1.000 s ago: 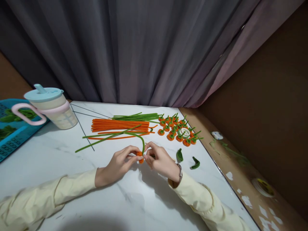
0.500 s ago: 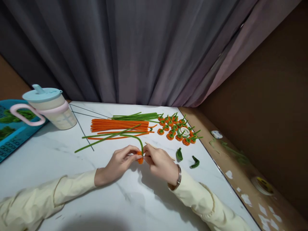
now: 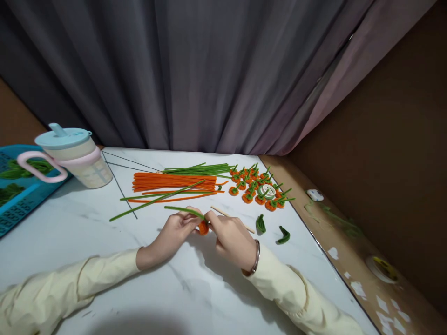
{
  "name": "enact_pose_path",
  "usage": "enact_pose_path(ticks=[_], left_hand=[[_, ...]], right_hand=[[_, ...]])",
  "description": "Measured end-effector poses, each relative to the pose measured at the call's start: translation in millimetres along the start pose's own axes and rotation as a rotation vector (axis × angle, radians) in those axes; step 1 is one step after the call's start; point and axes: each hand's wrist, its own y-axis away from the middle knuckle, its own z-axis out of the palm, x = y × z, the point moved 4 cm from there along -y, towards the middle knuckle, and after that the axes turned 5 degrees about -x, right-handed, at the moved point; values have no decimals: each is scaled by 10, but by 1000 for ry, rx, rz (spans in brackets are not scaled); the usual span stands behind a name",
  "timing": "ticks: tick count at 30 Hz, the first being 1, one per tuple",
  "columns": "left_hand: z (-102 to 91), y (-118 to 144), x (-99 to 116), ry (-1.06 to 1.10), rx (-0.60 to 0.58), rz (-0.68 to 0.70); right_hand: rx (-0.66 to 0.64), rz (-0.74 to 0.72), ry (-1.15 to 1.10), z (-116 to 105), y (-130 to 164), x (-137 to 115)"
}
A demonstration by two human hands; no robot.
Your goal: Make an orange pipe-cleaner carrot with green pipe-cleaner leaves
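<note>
My left hand [image 3: 173, 236] pinches a small orange pipe-cleaner pumpkin [image 3: 203, 228] above the table. From its top a green pipe cleaner [image 3: 183, 209] arches away to the left, over my left fingers. My right hand [image 3: 233, 238] is closed on the green pipe cleaner where it meets the pumpkin; its fingertips hide the exact join. Partly behind my right hand lies a thin wooden stick [image 3: 220, 211]. Two curled dark green pieces [image 3: 260, 224] rest to the right.
Bundles of orange pipe cleaners [image 3: 174, 182] and green pipe cleaners [image 3: 199, 169] lie behind my hands. Several finished orange pumpkins [image 3: 247, 197] surround a tape roll [image 3: 267, 191] at right. A lidded cup [image 3: 85, 165] and blue tray [image 3: 24, 202] stand left; paper scraps [image 3: 358, 289] lie right.
The green pipe cleaner's free end has swung down to the left, over my left hand. My right hand has turned and shifted slightly, uncovering more of the wooden stick.
</note>
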Motion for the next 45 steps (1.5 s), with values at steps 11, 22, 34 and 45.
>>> enact_pose_path(ticks=[11, 22, 34, 45], left_hand=[[23, 14, -116, 8, -70, -17], [-3, 122, -18, -530, 70, 533], [45, 130, -20, -552, 23, 444], [77, 125, -58, -520, -38, 405]], right_hand=[[41, 123, -304, 63, -74, 173], [240, 136, -557, 100, -87, 150], [265, 170, -427, 163, -37, 115], [224, 156, -454, 189, -61, 150]])
